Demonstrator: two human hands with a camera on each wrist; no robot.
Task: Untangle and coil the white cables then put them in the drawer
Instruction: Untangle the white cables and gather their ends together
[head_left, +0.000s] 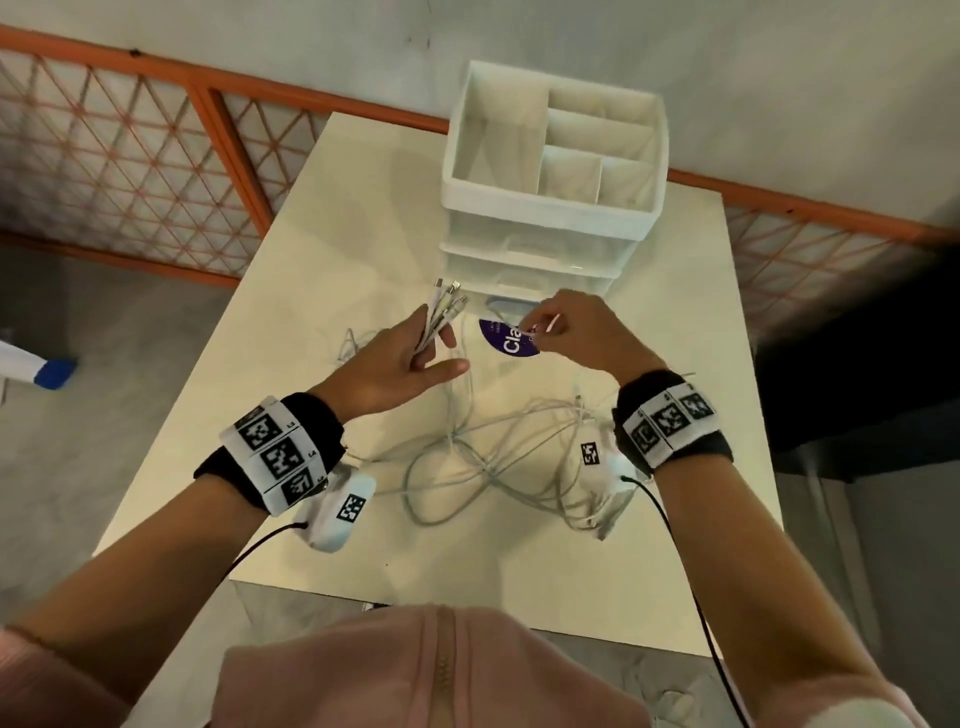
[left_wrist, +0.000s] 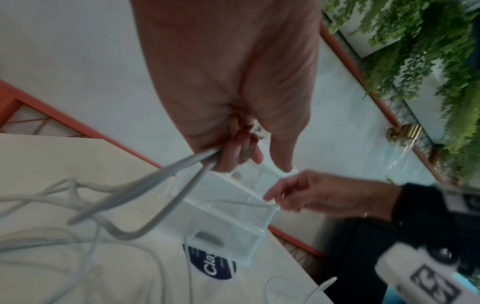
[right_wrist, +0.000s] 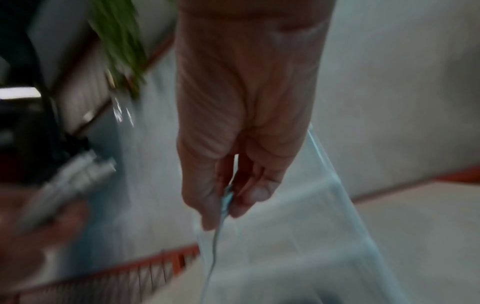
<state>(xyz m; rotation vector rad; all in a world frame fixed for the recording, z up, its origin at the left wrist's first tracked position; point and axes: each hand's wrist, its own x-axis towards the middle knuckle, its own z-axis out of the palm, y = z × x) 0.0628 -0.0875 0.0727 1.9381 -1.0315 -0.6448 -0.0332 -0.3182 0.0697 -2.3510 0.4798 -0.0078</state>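
White cables (head_left: 467, 457), cream table (head_left: 322, 270), white drawer unit (head_left: 550, 208) — purple round sticker (head_left: 506, 340), orange railing (head_left: 223, 119).

We find the right wrist view smeared: connectors (right_wrist: 78, 181) at nine o'clock are streaks. The round sticker (head_left: 506, 338) is partly hidden under our right hand (head_left: 582, 332).

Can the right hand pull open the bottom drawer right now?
Probably not right away. The right hand hovers just in front of the bottom drawer, with nothing in between, but its fingers are pinching a thin white cable end. It would likely have to drop that first.
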